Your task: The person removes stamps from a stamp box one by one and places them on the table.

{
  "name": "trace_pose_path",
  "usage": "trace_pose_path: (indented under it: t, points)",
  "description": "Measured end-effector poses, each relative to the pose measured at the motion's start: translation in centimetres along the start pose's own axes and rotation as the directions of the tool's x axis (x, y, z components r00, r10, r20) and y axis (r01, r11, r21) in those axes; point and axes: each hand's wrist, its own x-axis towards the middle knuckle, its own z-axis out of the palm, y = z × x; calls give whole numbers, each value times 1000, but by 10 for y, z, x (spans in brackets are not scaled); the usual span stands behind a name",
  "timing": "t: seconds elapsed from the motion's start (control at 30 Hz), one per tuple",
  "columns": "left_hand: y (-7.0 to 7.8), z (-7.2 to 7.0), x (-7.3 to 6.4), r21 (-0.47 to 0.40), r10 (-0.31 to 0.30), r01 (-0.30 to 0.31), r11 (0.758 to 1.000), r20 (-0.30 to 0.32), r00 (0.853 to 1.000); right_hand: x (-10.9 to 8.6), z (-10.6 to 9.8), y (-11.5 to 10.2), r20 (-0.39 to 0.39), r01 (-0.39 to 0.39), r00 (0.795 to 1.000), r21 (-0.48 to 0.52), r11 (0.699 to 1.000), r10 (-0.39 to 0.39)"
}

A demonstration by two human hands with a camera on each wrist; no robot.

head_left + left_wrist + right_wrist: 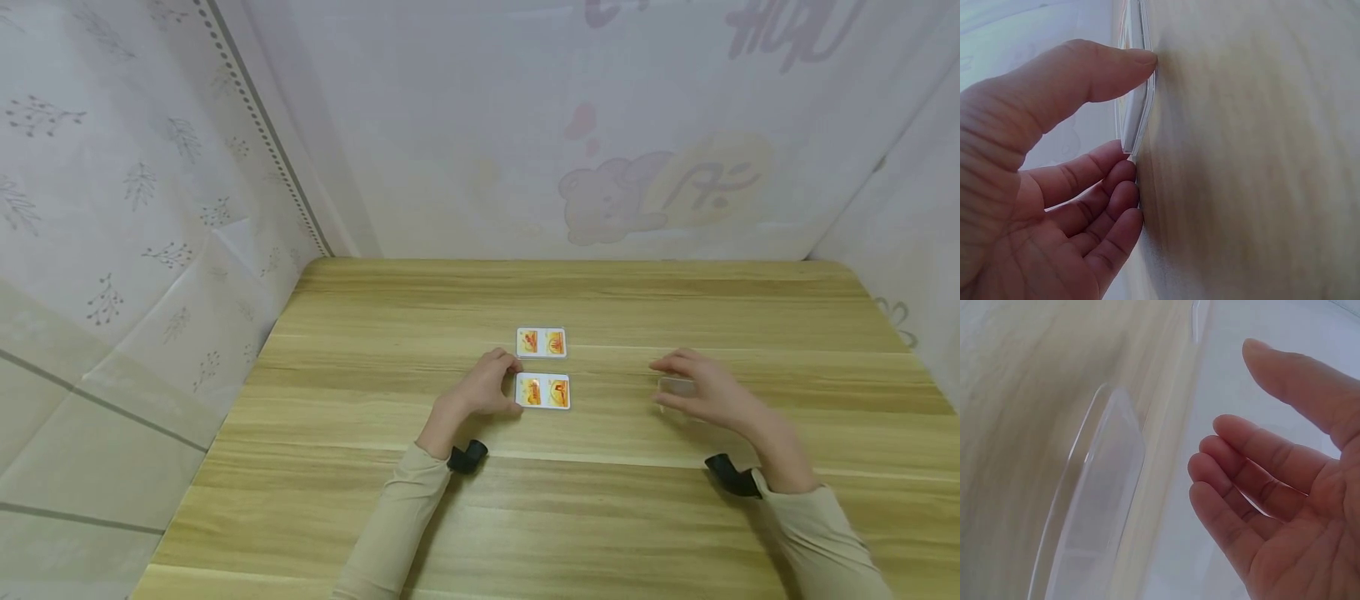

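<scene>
My left hand (486, 385) has its thumb and fingertips at the left end of the nearer flat clear case (543, 391), which shows two orange pictures on white. The left wrist view has the thumb against one edge of this case (1138, 103) and the index fingertip by its corner. Just beyond lies a similar case (541, 342) with orange pictures. To the right, my right hand (708, 390) hovers, fingers loosely bent and apart from the thumb. A clear plastic lid-like piece (677, 386) shows between them; in the right wrist view this piece (1100, 500) stands apart from the fingertips.
Both cases lie on a wood-grain table (360, 333). Pale printed curtains (450, 125) hang behind it and on both sides. A black curved wrist mount (468, 457) sits by the left sleeve, another mount (731, 477) by the right.
</scene>
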Motion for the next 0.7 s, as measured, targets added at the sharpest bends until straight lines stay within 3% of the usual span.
trace_pose_path:
  t: [0.33,0.7]
  points:
    - [0,0,0,-14,-12,12,1000,0,1000,12,7,-7,5,41,999,7,999,-41]
    - [0,1,0,-9,-7,7,1000,2,1000,26,11,-18,41,16,999,45,999,-18]
